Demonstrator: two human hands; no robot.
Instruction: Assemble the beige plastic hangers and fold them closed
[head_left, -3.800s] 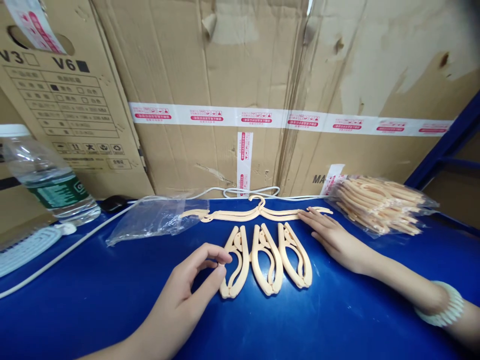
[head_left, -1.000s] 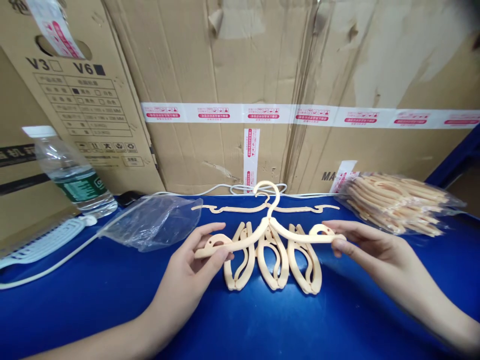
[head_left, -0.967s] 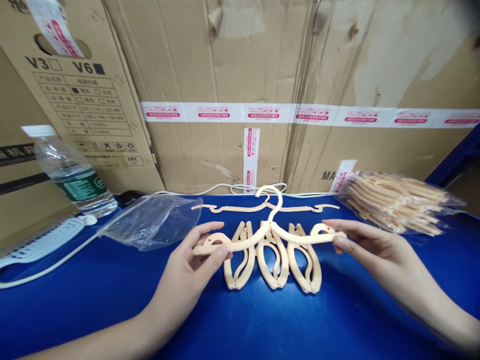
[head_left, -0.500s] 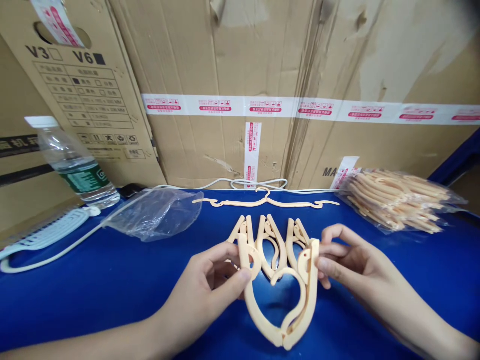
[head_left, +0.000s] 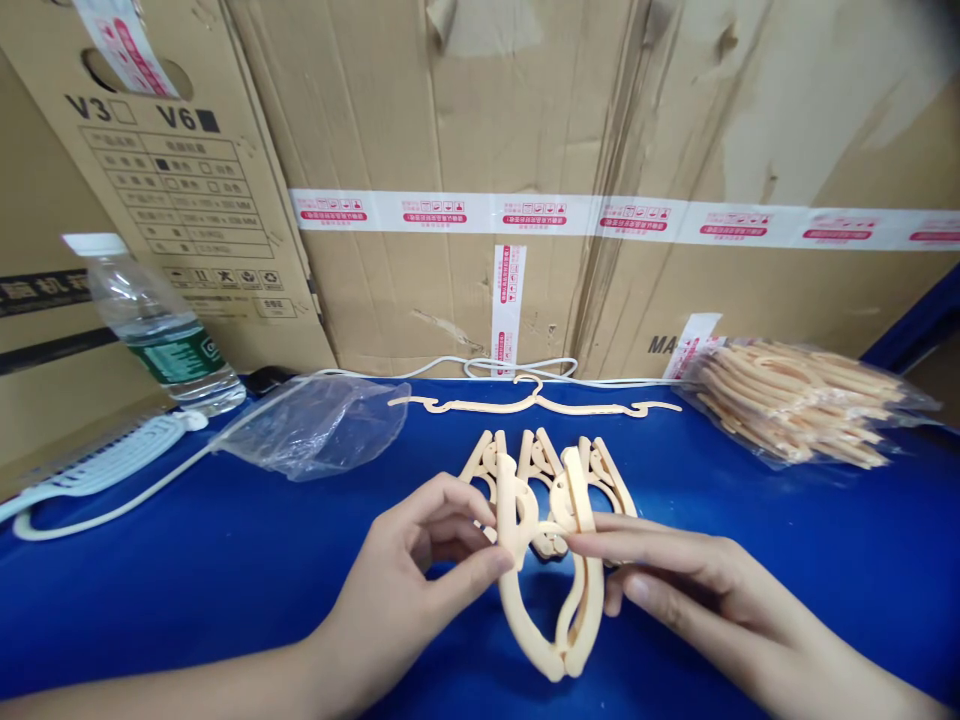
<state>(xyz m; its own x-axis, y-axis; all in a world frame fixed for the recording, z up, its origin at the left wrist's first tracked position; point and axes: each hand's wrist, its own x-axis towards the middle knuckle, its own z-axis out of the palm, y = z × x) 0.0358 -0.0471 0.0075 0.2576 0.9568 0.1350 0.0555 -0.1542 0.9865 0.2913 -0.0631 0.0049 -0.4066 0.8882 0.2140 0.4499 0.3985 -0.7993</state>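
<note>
A beige folding clothes hanger (head_left: 517, 605) stands upright in front of me, its two arms folded up into a narrow V and its hook curled between them. My left hand (head_left: 427, 570) pinches the left arm between thumb and fingers. On the other side, my right hand (head_left: 690, 590) grips the right arm, its forefinger lying across the front; the thumb rests lower, outside the arm. Just behind, a folded hanger (head_left: 538, 455) lies in the middle of a row of three, partly covered by the one I hold.
An unfolded hanger (head_left: 495, 406) lies at the back of the blue table (head_left: 247, 600). To the right sits a clear bag of hangers (head_left: 795, 400). On the left are an empty plastic bag (head_left: 315, 425), a water bottle (head_left: 172, 340) and a pale blue hairbrush (head_left: 112, 460). Cardboard boxes (head_left: 420, 300) stand behind.
The hanger's right arm has swung inward, closer to the left arm. My right hand has moved left with it, its forefinger now across the arm. My left hand keeps its pinch.
</note>
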